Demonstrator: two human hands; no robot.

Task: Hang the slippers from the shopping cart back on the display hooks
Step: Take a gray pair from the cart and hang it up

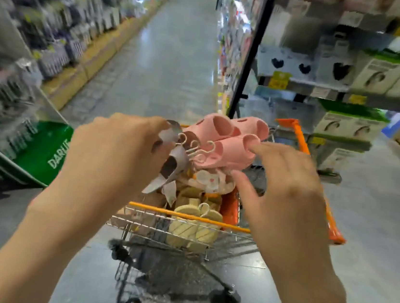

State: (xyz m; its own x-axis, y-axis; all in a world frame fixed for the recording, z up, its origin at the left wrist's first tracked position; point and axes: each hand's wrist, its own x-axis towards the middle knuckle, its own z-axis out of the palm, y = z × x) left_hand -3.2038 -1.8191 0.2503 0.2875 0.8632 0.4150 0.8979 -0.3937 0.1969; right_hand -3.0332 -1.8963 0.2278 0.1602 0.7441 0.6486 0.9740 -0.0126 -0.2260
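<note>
Left hand point(122, 141) grips a grey-and-brown slipper pair point(170, 166), fingers curled round its top above the shopping cart point(186, 216) near the cart's left edge. Pair hangs tilted, grey soles, dark brown insides, a paper tag dangling at the bottom; heavily blurred, so finer detail is unclear. White plastic hanger hooks point(198, 150) show just right of the left fingers, between the grey pair and the pink slippers point(227, 142).

Pink slippers sit on top of the pile at the cart's far-middle: chunky rounded slides, open toes facing the camera, smooth matte foam look, at least three visible, touching each other. Below them a white slipper with pink and brown patches point(211, 181), then tan ones, then a pale yellow ribbed pair point(193, 227) with its own white hook, pressed against the cart's near wire wall under the orange rim.

Right hand point(288, 184) is spread, fingers straight and apart, holding nothing; index tip is at or just short of the nearest pink slipper, contact cannot be told.

Cart is wire with orange trim, standing on a grey aisle floor point(170, 54). Blurred display racks point(20, 28) on the left, boxed goods on shelves point(354, 77) on the right.
</note>
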